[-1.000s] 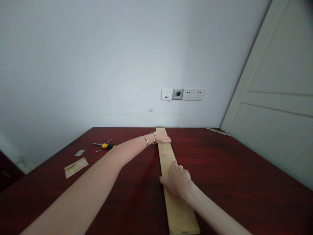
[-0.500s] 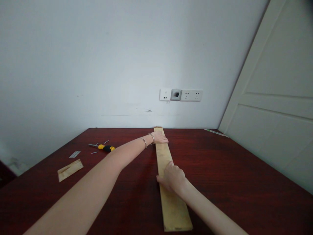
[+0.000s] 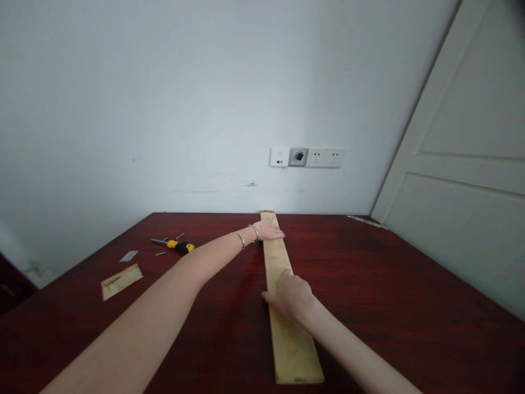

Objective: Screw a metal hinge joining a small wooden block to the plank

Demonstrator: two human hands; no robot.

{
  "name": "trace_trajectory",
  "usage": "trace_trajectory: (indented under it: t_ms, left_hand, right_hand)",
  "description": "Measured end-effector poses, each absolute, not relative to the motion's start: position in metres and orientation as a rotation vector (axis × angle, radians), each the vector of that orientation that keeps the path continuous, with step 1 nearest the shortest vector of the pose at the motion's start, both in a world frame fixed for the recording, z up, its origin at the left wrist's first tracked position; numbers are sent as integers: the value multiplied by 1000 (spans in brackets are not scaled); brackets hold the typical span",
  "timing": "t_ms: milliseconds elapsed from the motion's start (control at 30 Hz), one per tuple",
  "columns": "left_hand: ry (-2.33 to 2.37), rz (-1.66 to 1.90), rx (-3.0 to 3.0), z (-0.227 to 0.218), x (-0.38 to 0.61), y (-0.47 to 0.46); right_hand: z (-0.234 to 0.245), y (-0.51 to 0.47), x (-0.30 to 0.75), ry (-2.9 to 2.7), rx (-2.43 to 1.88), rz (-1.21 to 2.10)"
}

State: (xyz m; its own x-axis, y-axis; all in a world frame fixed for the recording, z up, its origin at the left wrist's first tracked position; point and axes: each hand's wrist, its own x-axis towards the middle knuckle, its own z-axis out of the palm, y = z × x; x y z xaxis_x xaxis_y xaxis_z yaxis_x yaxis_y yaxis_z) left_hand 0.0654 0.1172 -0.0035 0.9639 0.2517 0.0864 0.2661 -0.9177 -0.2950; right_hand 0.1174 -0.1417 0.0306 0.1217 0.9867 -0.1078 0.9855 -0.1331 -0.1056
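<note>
A long, narrow wooden board (image 3: 275, 257) lies on the dark red table, running from near me to the wall. My left hand (image 3: 269, 230), with two bracelets at the wrist, lies across the board's far part, its fingers reaching over the right edge. Nearer to me, my right hand (image 3: 292, 295) grips the board across its width. Its thumb shows at the left edge, while the other fingers are mostly hidden on the far side. A small wooden piece (image 3: 267, 211) shows at the board's far end, by the wall.
On the table's (image 3: 369, 284) left side lie a yellow-and-black screwdriver (image 3: 179, 247), several small metal pins (image 3: 160, 253), a small grey flat piece (image 3: 129, 256) and a short wooden piece (image 3: 122, 282). A thin strip (image 3: 367, 222) lies at the far right. Wall sockets (image 3: 326, 157) sit behind.
The camera view has shifted slightly. Both hands stay on the board in nearly the same places, and the board shows no clear movement.
</note>
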Motion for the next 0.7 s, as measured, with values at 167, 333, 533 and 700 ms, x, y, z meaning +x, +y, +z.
trace_trajectory:
  t_ms: [167, 333, 533, 700]
  left_hand:
    - [-326, 31, -2776, -4, 52, 109]
    - [-702, -225, -2868, 13, 11, 107]
    - [-1700, -1221, -2575, 41, -110, 113]
    - [-2046, -1397, -2208, 51, -237, 90]
  right_hand:
    - [34, -139, 131, -2128, -2310, 264]
    - [52, -128, 148, -2242, -2194, 94]
    - [81, -96, 131, -2559, -1793, -32]
    - [79, -58, 87, -2751, -1252, 220]
